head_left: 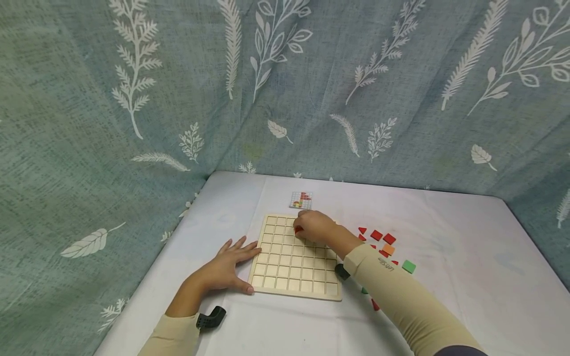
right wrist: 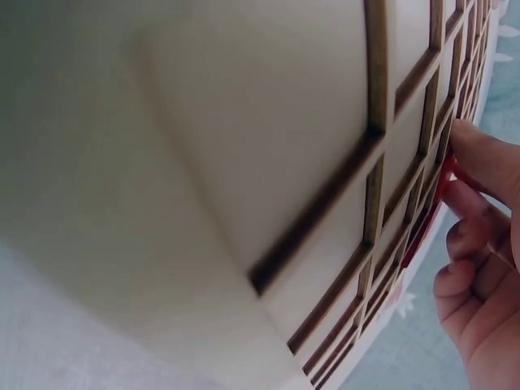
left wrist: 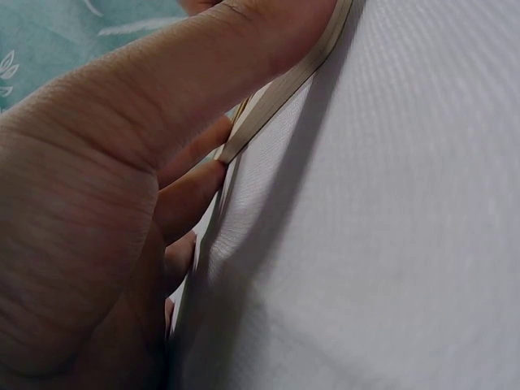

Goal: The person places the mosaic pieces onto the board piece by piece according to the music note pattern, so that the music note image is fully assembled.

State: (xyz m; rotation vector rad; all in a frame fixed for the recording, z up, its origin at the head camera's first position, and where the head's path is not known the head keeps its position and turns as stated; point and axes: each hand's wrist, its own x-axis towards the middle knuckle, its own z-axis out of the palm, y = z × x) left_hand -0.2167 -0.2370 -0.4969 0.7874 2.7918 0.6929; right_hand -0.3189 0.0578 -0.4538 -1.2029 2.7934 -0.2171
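Observation:
A pale wooden grid board (head_left: 282, 259) lies flat on the white table. My right hand (head_left: 315, 226) is over its far part and pinches a small red piece (right wrist: 447, 172) between thumb and finger at the grid cells. Just below the pinched piece, more red (right wrist: 418, 242) shows against the board in the right wrist view; whether it is a separate piece I cannot tell. With fingers spread, my left hand (head_left: 227, 269) touches the board's left edge, the thumb near the front corner. In the left wrist view the thumb (left wrist: 236, 57) rests along the wooden rim.
Behind the board lies a small pattern card (head_left: 301, 200). Right of the board several red pieces are scattered, with an orange square (head_left: 389, 249) and a green square (head_left: 408, 266). A red triangle (head_left: 375, 305) lies nearer, partly beside the right sleeve. A patterned curtain (head_left: 311, 123) hangs behind the table.

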